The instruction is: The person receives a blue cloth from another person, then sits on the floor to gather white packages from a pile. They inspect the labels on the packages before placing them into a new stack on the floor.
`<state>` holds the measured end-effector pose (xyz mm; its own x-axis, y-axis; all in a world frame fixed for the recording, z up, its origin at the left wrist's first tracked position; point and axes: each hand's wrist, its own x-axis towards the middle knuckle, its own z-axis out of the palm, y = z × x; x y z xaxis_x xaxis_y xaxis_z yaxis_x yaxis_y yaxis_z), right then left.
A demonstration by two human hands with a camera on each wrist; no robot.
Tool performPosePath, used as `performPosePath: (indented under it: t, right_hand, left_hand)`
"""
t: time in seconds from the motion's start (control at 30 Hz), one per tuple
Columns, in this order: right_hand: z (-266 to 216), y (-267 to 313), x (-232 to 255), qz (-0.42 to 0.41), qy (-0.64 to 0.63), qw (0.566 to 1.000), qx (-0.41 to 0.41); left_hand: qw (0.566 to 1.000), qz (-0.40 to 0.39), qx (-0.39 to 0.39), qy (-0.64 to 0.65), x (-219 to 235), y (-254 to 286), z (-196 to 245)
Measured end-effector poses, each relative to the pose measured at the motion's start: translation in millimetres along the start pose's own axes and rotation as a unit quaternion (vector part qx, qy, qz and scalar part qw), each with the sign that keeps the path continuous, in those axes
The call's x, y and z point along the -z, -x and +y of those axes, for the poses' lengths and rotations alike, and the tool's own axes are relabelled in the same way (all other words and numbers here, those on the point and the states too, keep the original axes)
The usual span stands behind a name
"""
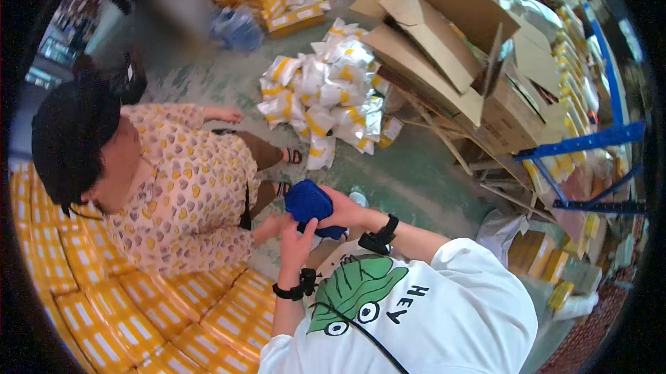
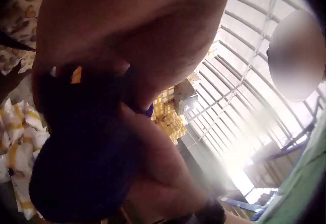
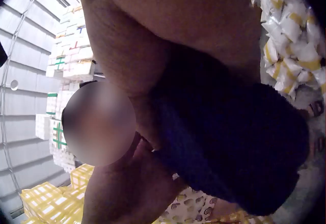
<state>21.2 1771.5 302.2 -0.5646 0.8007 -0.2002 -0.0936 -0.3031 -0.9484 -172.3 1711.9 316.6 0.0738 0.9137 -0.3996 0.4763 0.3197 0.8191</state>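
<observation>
A bright blue bundle of soft, textured cloth [image 1: 309, 202] is held between both hands in front of the chest. My right hand [image 1: 349, 209] grips it from the right side, with the fingers hidden behind it. From below and the left, my left hand [image 1: 297, 243] holds it, thumb pointing up along the cloth. In the left wrist view, the dark blue cloth [image 2: 84, 168] hangs below the left palm [image 2: 137, 25]. The right wrist view shows the cloth [image 3: 229, 142] filling the middle, under the right hand [image 3: 178, 20]. Its folded shape hides what kind of item it is.
A person in a heart-patterned top [image 1: 187, 173] and black cap stands close on the left. White-and-yellow packets [image 1: 326, 89] lie heaped on the floor ahead. Yellow-taped boxes [image 1: 139, 311] fill the lower left. Open cartons [image 1: 451, 55] and a blue rack [image 1: 590, 141] stand at right.
</observation>
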Motion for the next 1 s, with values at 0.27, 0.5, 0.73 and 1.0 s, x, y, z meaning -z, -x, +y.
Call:
performPosePath:
  t: [0.27, 0.5, 0.73, 1.0]
  right_hand:
    - [-55, 51, 76, 0.282, -0.098, 0.954, -0.016]
    - [-149, 99, 160, 0.38, -0.235, 0.87, 0.209]
    - [-188, 90, 267, 0.428, -0.08, 0.867, 0.241]
    - [-108, 31, 390, 0.564, 0.267, 0.78, 0.048]
  left_hand:
    - [0.994, 0.044, -0.078, 0.055, 7, 8, 35]
    - [0.996, -0.018, -0.003, 0.084, 25, 13, -15]
    - [0.997, -0.002, -0.004, 0.075, 18, 18, -26]
    - [0.998, -0.009, 0.007, 0.068, -4, 12, 5]
